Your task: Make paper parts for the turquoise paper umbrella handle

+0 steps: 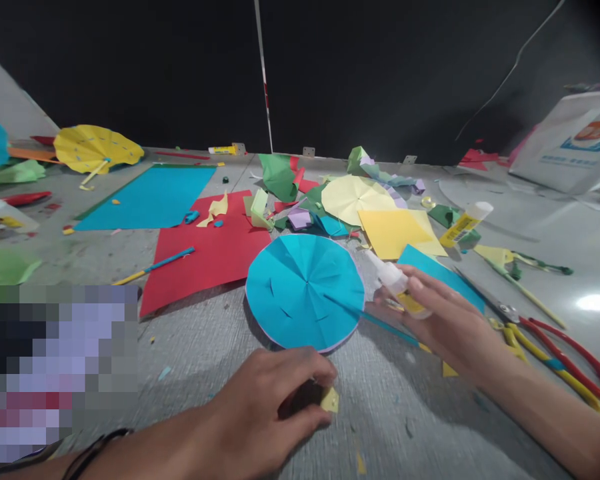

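Note:
A blue pleated paper circle [305,290] lies on the grey table [205,360] in front of me. My right hand [445,320] is closed around a small glue bottle [397,283], its nozzle pointing at the circle's right edge. A thin blue stick [385,327] runs out from under the circle below that hand. My left hand [275,407] rests on the table just below the circle, fingers pinched on a small yellow paper scrap [330,400].
Red paper sheet [205,250] and blue sheet [150,197] lie to the left, a yellow sheet [395,230] and pale yellow circle [353,197] behind. Scissors [555,340] lie at the right, a second glue bottle [465,223] beyond. Scraps litter the table. A white bag [570,143] stands far right.

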### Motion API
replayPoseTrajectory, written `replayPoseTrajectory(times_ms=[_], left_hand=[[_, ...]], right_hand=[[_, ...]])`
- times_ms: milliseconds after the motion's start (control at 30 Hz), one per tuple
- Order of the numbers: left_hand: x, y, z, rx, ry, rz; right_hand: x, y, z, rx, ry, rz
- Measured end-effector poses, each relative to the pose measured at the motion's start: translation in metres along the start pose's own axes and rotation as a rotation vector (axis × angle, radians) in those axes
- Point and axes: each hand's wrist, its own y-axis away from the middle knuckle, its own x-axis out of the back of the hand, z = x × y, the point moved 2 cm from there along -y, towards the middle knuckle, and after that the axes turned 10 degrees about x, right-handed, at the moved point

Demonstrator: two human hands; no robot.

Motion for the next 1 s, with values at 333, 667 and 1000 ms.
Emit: replayPoseTrajectory(times_ms=[333, 667, 1000], left_hand=[[0.002, 0.005, -0.001, -0.204, -0.005, 0.096], [0.002, 0.007, 0.0, -0.289, -0.003, 0.134], [0.009, 0.008, 0.006, -0.38, 0.007, 0.281]], right_hand=[[0.004, -0.01, 0.007, 0.349, 0.454, -0.008], [0.002, -0.003, -0.002, 0.618, 0.811, 0.086], [-0.043, 0.042, -0.021, 0.829, 0.866, -0.746]])
